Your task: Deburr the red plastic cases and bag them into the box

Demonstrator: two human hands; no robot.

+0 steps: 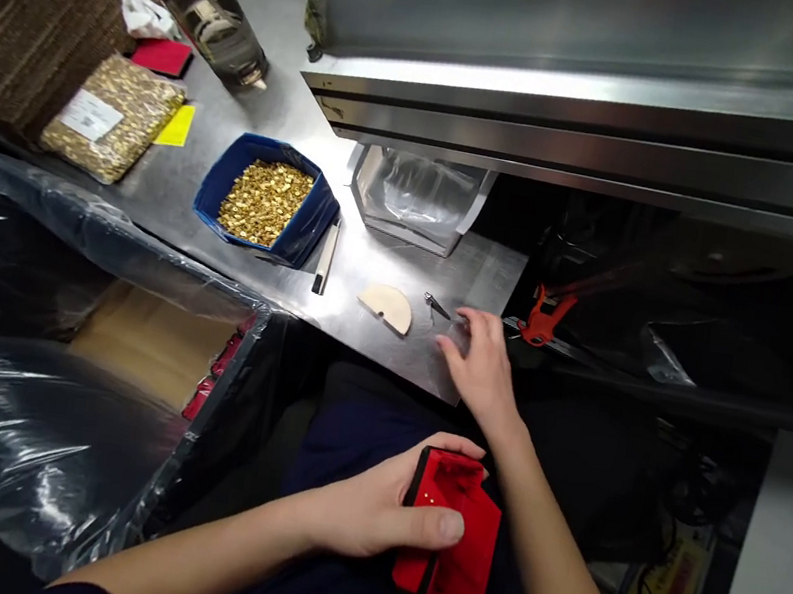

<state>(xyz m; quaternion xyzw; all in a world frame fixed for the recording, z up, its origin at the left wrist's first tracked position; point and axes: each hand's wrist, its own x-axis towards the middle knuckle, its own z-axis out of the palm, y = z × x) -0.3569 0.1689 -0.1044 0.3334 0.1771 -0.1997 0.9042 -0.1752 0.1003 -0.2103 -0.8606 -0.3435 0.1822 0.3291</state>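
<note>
A red pouch is sitting low in the middle of the view, over the person's lap, gripped by the left hand. The thumb is pressing across its front near the top edge and the fingers are wrapping behind it, so the hand is closed firmly around it while the lower flap is hanging free below.

The right hand is reaching forward to the near edge of the metal table, fingers spread and lying flat on a thin clear film there; it is not gripping anything that can be made out. Just beyond the fingertips a small dark clip is lying, and to its left a pale half-round piece.

Further left a pen is resting beside a blue tray full of small brass parts. A sealed bag of the same parts is lying at the far left, near a bottle. An orange clamp is sitting right of the table, and a box lined with black plastic is standing at the person's left.
</note>
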